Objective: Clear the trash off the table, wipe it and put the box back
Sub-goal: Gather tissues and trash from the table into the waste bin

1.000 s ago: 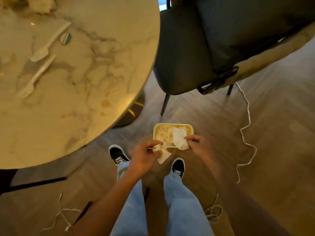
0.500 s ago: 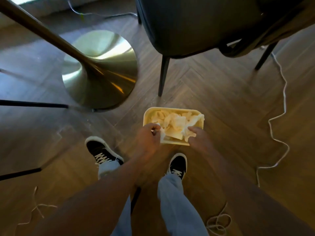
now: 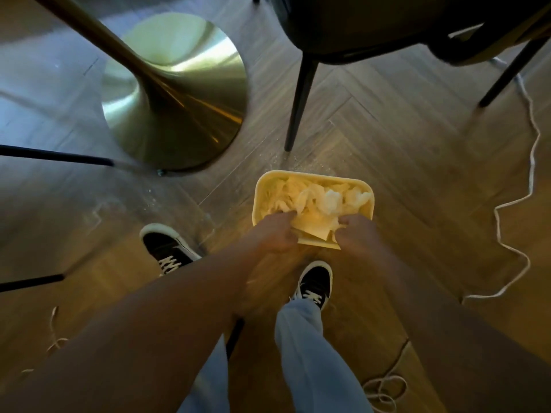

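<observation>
I see yellow bin [image 3: 313, 178] on floor by chair leg [image 3: 299, 96]; left hand [image 3: 275, 232], right hand [image 3: 356, 235] both curled on crumpled paper [image 3: 316, 204] inside; tabletop out of view, wiping, box return unconfirmed

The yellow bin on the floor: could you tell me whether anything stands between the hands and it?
Nothing visible does. Both the left hand and the right hand are already at the near rim of the yellow bin, pressing into the crumpled tissues inside.
</observation>
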A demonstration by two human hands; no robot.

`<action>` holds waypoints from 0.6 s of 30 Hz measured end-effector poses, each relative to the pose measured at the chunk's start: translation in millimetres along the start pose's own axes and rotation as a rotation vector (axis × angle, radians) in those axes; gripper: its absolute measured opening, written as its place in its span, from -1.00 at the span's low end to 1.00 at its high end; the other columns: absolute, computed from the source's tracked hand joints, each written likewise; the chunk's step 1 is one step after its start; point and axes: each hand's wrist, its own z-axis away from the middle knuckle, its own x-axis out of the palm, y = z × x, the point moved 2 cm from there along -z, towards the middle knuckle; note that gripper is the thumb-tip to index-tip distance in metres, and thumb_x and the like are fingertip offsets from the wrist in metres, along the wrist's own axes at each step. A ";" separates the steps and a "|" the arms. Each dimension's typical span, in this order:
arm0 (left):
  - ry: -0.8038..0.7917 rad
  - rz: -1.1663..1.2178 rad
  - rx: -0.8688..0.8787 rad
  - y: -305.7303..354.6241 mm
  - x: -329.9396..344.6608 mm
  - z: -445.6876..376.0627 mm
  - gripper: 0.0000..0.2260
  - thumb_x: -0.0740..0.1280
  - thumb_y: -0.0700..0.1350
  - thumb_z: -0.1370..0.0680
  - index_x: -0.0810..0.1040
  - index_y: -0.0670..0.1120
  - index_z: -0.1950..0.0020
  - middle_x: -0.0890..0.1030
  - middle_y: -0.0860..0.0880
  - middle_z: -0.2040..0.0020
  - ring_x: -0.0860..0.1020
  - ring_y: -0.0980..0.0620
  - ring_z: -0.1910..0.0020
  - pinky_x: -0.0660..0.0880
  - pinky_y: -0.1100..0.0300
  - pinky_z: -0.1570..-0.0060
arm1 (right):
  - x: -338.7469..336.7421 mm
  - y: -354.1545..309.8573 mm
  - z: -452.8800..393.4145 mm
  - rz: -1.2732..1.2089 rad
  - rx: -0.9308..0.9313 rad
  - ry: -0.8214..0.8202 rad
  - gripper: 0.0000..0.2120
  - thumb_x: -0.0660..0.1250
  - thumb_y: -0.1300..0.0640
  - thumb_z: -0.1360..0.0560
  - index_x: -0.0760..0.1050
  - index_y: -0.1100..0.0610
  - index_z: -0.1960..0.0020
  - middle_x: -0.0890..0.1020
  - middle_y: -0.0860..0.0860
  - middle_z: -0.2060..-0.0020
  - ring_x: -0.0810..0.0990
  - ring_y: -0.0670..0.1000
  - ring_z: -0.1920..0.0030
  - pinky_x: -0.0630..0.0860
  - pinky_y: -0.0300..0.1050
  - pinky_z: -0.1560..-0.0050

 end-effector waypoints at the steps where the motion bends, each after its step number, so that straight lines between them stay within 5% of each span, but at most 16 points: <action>1: 0.016 0.038 -0.004 2.3 -6.8 6.9 -0.45 0.25 -0.07 -0.58 0.15 -0.06 -0.54 0.24 -0.11 -0.51 0.22 -0.10 -0.48 0.20 0.06 -0.40 | -4.1 -3.7 7.1 -0.017 0.014 0.029 -0.58 0.20 0.19 -0.54 0.40 0.22 -0.38 0.48 0.17 -0.30 0.47 0.16 -0.26 0.47 -0.02 -0.19; 11: 0.205 0.241 0.005 24.9 -58.2 125.6 -0.63 0.29 -0.04 -0.56 0.40 0.02 -0.38 0.51 -0.04 -0.26 0.53 0.01 -0.15 0.52 0.10 -0.14 | -37.1 -70.4 125.9 -0.225 -0.045 0.167 -0.64 0.27 0.17 -0.52 0.48 0.15 -0.31 0.50 0.10 -0.31 0.48 0.10 -0.27 0.44 0.03 -0.27; 18: 0.374 0.393 0.083 51.6 -88.9 247.4 -0.72 0.32 -0.05 -0.56 0.50 0.02 -0.27 0.58 0.02 -0.13 0.55 0.12 -0.02 0.52 0.18 -0.06 | -82.1 -133.3 234.3 -0.231 -0.198 0.198 -0.67 0.24 0.17 -0.55 0.50 0.09 -0.30 0.58 0.06 -0.21 0.56 -0.01 -0.05 0.45 -0.23 0.07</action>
